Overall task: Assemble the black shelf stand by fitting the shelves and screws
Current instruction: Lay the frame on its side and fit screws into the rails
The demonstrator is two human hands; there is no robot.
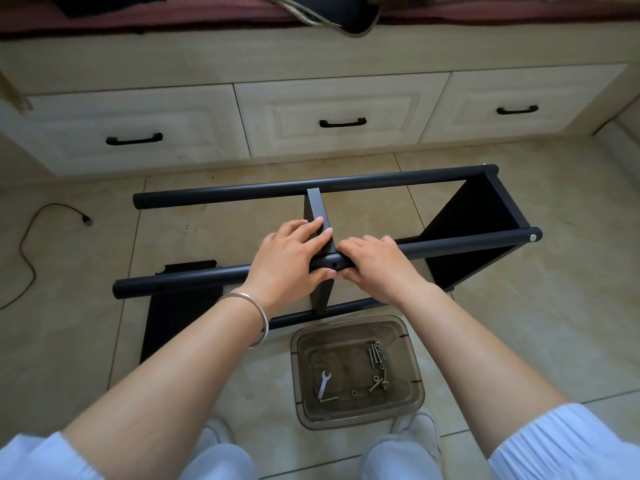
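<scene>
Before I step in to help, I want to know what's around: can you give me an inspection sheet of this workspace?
Surface: beige tiled floor, stained near the drawers.
Job's things: black stand lying on its side, middle shelf being fitted; spare shelf flat on the floor.
Clutter: clear tub holding a spanner and screws.
Hands: left hand and right hand both grip the near pole.
Cables: loose black cable, far left.
Surroundings: drawers under a bed.

No text, label, brand, number or sign can be read anywhere in view: not on the black shelf stand point(332, 216), the clear plastic bin point(358, 370) of screws, or the drawer fronts point(332, 112).
</scene>
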